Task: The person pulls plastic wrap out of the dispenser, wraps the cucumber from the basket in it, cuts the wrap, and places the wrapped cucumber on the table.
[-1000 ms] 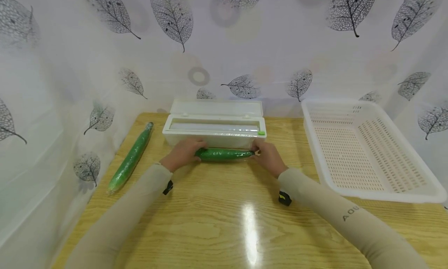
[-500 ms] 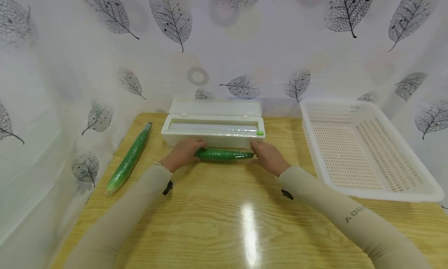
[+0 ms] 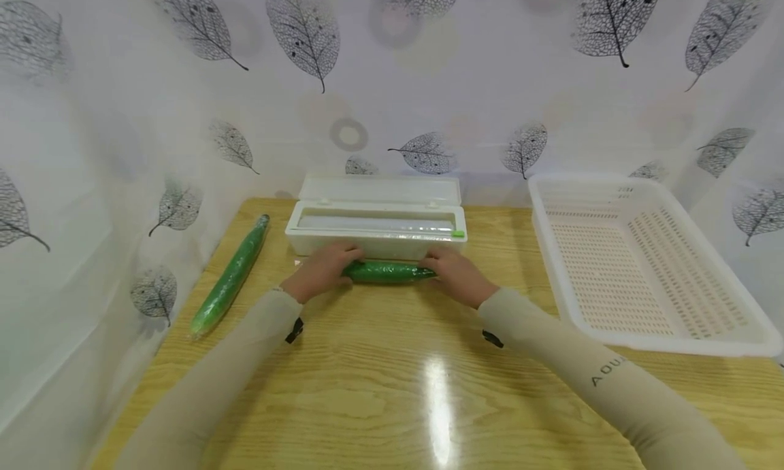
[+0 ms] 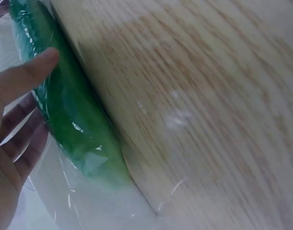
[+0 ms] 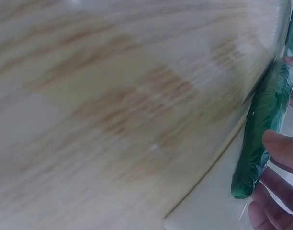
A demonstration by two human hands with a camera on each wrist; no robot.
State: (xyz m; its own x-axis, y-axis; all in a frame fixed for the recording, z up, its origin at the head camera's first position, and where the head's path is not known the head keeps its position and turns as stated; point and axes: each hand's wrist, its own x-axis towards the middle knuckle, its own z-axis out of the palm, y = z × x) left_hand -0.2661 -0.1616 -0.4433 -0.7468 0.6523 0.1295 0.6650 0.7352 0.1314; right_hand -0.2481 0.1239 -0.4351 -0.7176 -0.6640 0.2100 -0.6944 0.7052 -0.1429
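Observation:
A green cucumber (image 3: 389, 273) in clear film lies across the table, right in front of the white cling film dispenser (image 3: 376, 246). My left hand (image 3: 320, 273) grips its left part, thumb on the near side and fingers behind it. Loose cling film (image 4: 108, 203) spreads past that end in the left wrist view. At the other end my right hand (image 3: 454, 277) holds the cucumber; in the right wrist view the thumb (image 5: 280, 146) lies on one side and the fingers curl round the other. The dispenser's lid (image 3: 380, 190) stands up, with the film roll (image 3: 373, 223) showing inside.
A second film-wrapped cucumber (image 3: 231, 276) lies slanted near the table's left edge. To the right stands a white plastic basket (image 3: 554, 279) with slotted walls. A leaf-patterned curtain (image 3: 478, 89) hangs behind and to the left of the wooden table (image 3: 361, 388).
My right hand has moved left, from the cucumber's right tip farther in along it, and now holds it there. The left hand keeps its place on the cucumber.

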